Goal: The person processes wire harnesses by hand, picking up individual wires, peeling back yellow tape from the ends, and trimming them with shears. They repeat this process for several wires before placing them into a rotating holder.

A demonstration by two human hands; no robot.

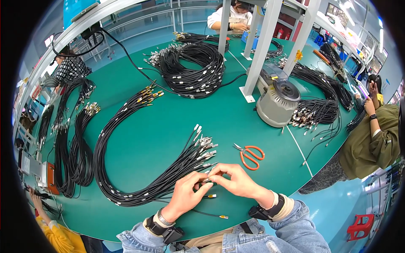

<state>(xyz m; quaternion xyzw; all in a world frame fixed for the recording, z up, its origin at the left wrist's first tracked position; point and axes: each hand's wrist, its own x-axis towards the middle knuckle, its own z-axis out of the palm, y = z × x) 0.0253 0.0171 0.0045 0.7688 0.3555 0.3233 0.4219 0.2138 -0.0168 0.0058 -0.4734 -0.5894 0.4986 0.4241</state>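
My left hand (185, 195) and my right hand (238, 181) meet above the near part of the green table. Fingers of both are pinched around the small pale end of a black cable (206, 180), mostly hidden by the fingertips. Just beyond them lie the silver connector ends of a curved bundle of black cables (101, 156), whose other ends are yellowish. Two loose cable ends with yellow connectors stick out by my left hand, one lower (223, 216). Orange-handled scissors (251, 157) rest slightly open beyond my right hand.
A large coil of black cables (192, 69) lies at the back. A grey round machine (278, 103) stands by metal posts (263, 46). More cable bundles are at left (80, 156) and right (316, 111). Co-workers sit around the table; a red stool (360, 227) is at right.
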